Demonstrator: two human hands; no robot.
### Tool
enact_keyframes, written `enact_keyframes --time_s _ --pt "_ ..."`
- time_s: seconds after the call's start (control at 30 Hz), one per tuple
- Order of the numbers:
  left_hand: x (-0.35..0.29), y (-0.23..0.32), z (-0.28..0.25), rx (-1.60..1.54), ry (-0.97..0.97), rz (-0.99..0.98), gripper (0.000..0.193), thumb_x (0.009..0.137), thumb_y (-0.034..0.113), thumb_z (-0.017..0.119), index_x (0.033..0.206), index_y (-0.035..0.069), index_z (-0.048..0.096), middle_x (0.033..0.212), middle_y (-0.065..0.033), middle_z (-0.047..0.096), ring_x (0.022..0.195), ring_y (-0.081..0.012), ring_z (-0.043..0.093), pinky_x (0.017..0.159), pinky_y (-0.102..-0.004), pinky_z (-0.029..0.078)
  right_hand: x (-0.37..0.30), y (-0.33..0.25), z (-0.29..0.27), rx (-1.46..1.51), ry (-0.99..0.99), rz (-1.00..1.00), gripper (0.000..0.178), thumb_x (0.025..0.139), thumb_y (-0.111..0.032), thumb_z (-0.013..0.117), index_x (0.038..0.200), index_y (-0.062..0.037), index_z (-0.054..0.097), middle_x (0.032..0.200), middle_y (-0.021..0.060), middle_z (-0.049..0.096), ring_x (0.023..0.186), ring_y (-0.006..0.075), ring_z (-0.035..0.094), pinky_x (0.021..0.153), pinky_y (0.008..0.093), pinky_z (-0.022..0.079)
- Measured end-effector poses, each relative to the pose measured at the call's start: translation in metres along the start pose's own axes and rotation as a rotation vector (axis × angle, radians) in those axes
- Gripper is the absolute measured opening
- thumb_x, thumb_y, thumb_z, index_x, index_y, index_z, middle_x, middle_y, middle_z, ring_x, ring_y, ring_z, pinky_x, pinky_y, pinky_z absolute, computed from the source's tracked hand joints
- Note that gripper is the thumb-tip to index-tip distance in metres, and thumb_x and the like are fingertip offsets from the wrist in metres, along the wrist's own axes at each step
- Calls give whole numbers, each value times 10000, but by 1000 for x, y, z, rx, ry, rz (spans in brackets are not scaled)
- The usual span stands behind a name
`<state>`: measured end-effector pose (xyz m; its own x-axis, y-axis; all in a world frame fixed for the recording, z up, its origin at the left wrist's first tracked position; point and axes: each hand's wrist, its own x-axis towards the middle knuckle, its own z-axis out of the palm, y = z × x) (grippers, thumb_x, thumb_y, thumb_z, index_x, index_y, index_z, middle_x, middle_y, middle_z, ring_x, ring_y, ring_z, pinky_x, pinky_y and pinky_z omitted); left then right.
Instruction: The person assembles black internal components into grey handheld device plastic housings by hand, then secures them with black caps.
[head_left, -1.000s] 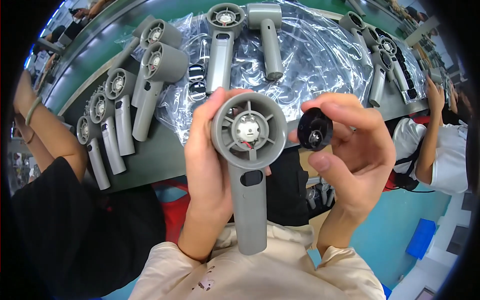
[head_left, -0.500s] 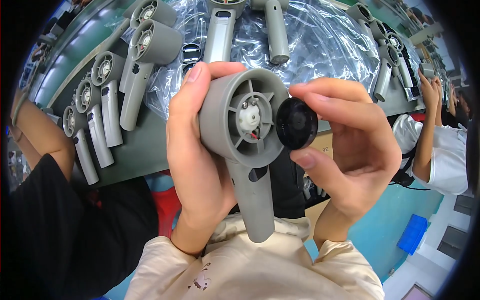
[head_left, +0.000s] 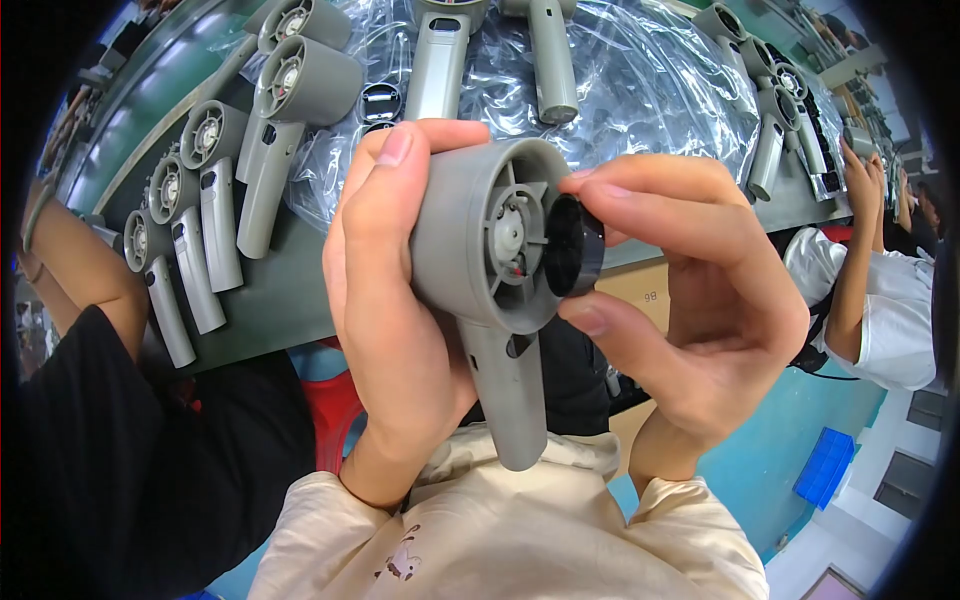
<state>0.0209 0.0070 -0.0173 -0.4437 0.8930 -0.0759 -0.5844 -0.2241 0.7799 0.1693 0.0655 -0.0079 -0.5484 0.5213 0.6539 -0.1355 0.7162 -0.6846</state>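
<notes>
A grey handheld fan body (head_left: 450,225) with a tapering handle is in front of me. My left hand (head_left: 385,270) is wrapped round the back and side of its round housing. Inside the ring show spokes, a white motor centre and a bit of red wire. Between the thumb and fingers of my right hand (head_left: 690,270) is a round black cap (head_left: 577,245), held on edge. The cap is at the right rim of the housing, its hollow side facing the motor; whether it touches the rim I cannot tell.
Several grey fan bodies (head_left: 270,185) lie along the left of the green table (head_left: 285,300). Clear plastic sheeting (head_left: 640,90) covers its middle, with more fans on it. Other fans (head_left: 780,110) lie at the right. People sit on both sides; a blue crate (head_left: 826,468) stands on the floor.
The fan body has turned so that its ring faces more to the right. My right hand has brought the cap slightly left, closer to the motor, and tilted it more edge-on.
</notes>
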Motion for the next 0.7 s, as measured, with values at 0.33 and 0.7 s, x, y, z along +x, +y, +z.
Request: enact_keyframes --time_s 0.33,0.7 --pt "-1 -3 -3 76 -21 77 358 934 350 415 1006 39 575 1015 -107 600 912 -179 589 832 -282 467 11 -12 1 -150 -53 42 448 610 73 751 1035 117 616 1009 211 589 847 221 591 721 275 487" --pt "1 -8 0 165 70 145 315 927 303 456 946 6 562 793 -53 565 675 -93 528 634 -221 416 15 -7 4 -177 -56 -12 412 587 36 776 978 91 659 943 179 582 737 181 585 662 250 489"
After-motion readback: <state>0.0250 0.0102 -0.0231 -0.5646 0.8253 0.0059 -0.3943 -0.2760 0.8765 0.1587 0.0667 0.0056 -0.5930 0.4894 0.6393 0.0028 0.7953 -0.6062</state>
